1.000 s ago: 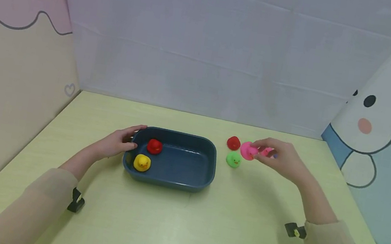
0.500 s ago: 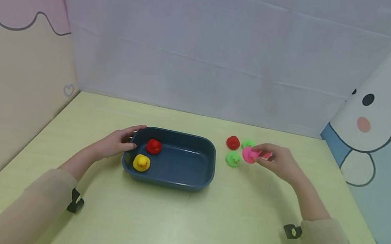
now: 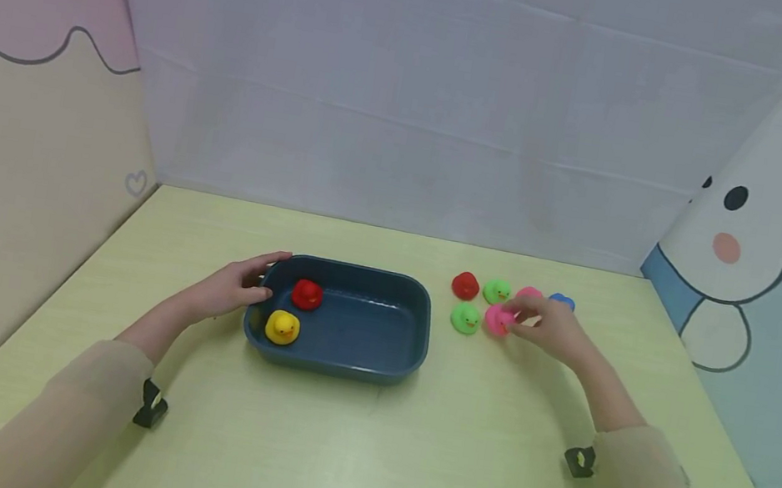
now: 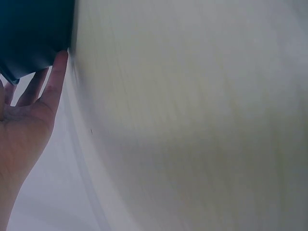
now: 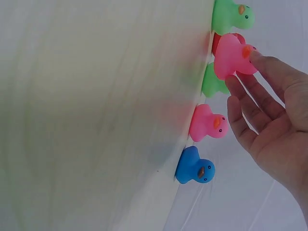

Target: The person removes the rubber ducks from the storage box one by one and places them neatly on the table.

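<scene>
A pink rubber duck (image 3: 498, 320) is pinched between the thumb and fingers of my right hand (image 3: 551, 327), low over the table beside a green duck (image 3: 466, 318). Whether it touches the tabletop is hard to tell. In the right wrist view, the same pink duck (image 5: 233, 57) partly covers ducks behind it. At the left end of a dark blue tray (image 3: 373, 366), my left hand (image 3: 228, 287) rests with extended fingers touching the wall and rim. The left wrist view shows fingers (image 4: 57, 79) against the tray's outer side. Inside lie a red duck (image 3: 307, 295) and a yellow duck (image 3: 283, 327).
Behind the held duck stand a red duck (image 3: 465, 285), another green duck (image 3: 497, 291), a second pink duck (image 3: 530, 292) and a blue duck (image 3: 563, 301). The pale table (image 3: 329, 454) ends at a white cloth backdrop (image 3: 413, 95), with printed panels at both sides.
My right hand has brought the pink duck down and toward me, beside the nearer green duck. The farther green duck and the blue duck now show. My left hand stays at the tray.
</scene>
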A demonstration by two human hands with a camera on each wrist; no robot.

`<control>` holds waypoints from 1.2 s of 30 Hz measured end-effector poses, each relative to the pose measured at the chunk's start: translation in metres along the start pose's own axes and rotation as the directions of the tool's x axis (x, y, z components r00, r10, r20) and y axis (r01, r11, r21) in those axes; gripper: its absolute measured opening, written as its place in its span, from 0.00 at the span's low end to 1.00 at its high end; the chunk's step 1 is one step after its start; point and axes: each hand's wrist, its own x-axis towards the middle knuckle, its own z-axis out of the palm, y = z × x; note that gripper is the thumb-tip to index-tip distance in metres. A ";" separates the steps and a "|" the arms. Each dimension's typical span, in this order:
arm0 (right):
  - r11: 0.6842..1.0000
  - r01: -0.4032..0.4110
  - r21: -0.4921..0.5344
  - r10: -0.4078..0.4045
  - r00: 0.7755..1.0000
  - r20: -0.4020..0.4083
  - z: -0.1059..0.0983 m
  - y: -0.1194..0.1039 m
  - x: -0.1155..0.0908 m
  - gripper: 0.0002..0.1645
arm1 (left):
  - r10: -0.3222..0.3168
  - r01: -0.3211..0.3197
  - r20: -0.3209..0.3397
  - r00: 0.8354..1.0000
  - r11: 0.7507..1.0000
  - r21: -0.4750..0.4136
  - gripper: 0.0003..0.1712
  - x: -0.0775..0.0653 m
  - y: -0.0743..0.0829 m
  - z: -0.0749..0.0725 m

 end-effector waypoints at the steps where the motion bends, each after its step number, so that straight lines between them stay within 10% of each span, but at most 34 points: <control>1: 1.000 -0.001 -0.004 0.001 1.000 0.003 0.001 0.001 0.000 0.15 | -0.001 0.001 0.000 1.000 1.000 -0.002 0.35 0.000 0.000 0.000; 36: 0.998 -0.060 -0.018 0.061 0.997 0.056 -0.005 -0.008 -0.005 0.17 | 0.017 -0.017 0.008 1.000 1.000 -0.013 0.35 -0.003 0.004 0.001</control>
